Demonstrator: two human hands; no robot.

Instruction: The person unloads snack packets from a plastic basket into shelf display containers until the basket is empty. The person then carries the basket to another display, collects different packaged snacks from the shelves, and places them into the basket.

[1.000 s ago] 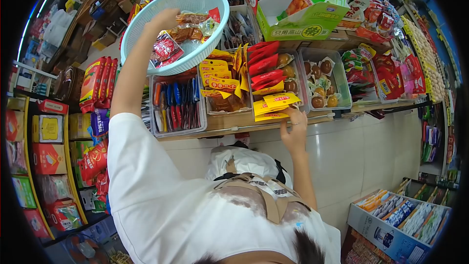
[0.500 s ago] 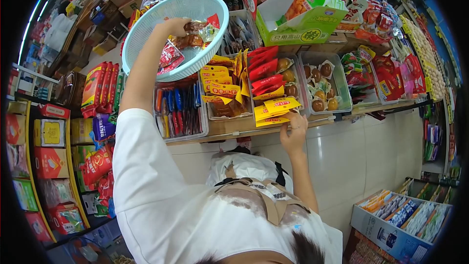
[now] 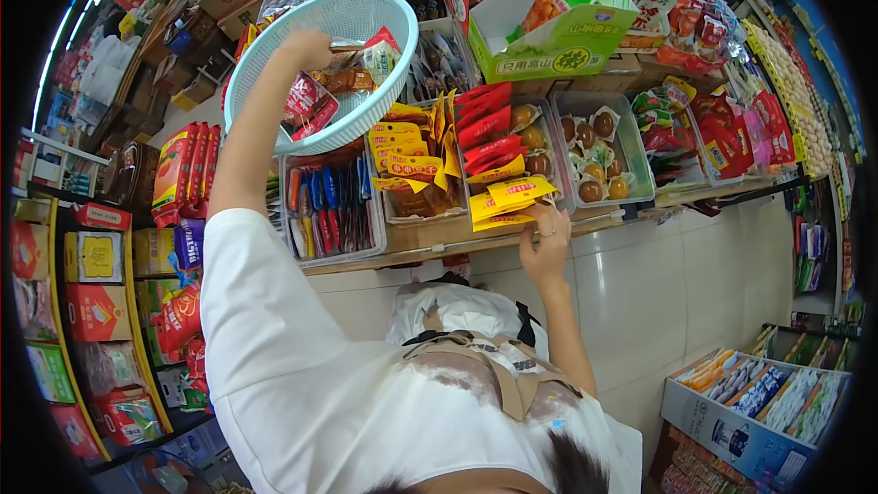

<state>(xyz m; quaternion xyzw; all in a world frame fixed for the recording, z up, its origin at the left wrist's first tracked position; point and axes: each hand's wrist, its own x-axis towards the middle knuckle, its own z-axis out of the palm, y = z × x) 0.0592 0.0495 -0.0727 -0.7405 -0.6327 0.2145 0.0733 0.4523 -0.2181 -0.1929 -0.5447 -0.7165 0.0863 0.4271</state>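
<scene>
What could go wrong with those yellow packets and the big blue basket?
The yellow packets at the right hand are close to the wooden ledge, so one might slip to the floor.

The blue basket seems tilted above the clear tub, and the left hand is inside it, so a push could perhaps tip out its snack packets.

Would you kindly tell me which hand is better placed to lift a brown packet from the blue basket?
Left, most likely: the left hand is inside the basket, close to the brown packets, while the right hand is outside, at the yellow packets.
</scene>
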